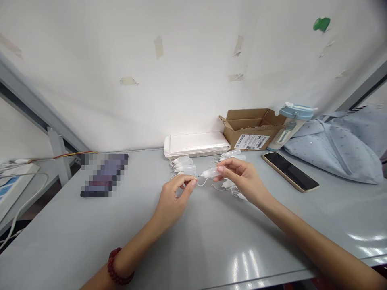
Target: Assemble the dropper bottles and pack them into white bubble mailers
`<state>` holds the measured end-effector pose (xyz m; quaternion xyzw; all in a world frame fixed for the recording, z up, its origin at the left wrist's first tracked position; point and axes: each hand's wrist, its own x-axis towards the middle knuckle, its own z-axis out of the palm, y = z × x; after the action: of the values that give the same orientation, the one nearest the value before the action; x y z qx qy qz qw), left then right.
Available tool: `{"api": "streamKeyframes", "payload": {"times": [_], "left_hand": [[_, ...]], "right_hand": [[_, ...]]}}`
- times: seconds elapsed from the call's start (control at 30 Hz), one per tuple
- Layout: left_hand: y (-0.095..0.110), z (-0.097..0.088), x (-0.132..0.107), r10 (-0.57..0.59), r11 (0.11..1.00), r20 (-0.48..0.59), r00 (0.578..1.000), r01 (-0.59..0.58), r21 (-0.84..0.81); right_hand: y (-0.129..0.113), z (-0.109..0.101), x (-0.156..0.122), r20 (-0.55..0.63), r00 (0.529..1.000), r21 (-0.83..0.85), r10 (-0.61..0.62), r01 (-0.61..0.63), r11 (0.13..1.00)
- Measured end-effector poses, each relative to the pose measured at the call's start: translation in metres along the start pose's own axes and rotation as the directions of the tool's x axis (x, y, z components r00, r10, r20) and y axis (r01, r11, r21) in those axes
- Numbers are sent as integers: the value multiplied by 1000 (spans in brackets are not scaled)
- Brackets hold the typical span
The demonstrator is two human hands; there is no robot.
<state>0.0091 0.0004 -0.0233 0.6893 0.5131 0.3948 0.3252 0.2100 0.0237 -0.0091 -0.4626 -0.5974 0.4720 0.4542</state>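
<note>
Over the middle of the grey table, my right hand [243,177] grips a small translucent needle-tip squeeze bottle [210,173] by its body, its white nozzle pointing left. A thin dark needle reaches from the nozzle toward my left hand [175,197]. The left thumb and forefinger pinch the end of the bottle's thin white strap [203,183], where the small cap is mostly hidden by the fingertips. Similar bottles [185,163] lie just behind my left hand. More bottles [231,153] lie behind and below my right hand, partly covered by it.
Flat white boxes [198,143] lie stacked against the wall, beside an open cardboard carton [250,131]. To the right are a phone [290,171], a blue-lidded cup [290,125] and a pale blue fabric bag [335,145]. A pixelated object [105,175] lies left; a power strip [15,187] is beyond.
</note>
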Motion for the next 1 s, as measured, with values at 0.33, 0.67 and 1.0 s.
{"api": "streamKeyframes", "payload": {"times": [0.33,0.67,1.0], "left_hand": [[0,-1,-1,15,1000,4,1000,-15,2],[2,-1,-1,37,999,12,999,-38,35],[0,0,-2,36,998,39,999,-38,52]], "right_hand": [[-4,0,1,15,1000,-45,3,-2,999],[-5,-2,0,32,999,-112,-27,31,993],[-3,0,-1,60,998,-120,-10,17,993]]}}
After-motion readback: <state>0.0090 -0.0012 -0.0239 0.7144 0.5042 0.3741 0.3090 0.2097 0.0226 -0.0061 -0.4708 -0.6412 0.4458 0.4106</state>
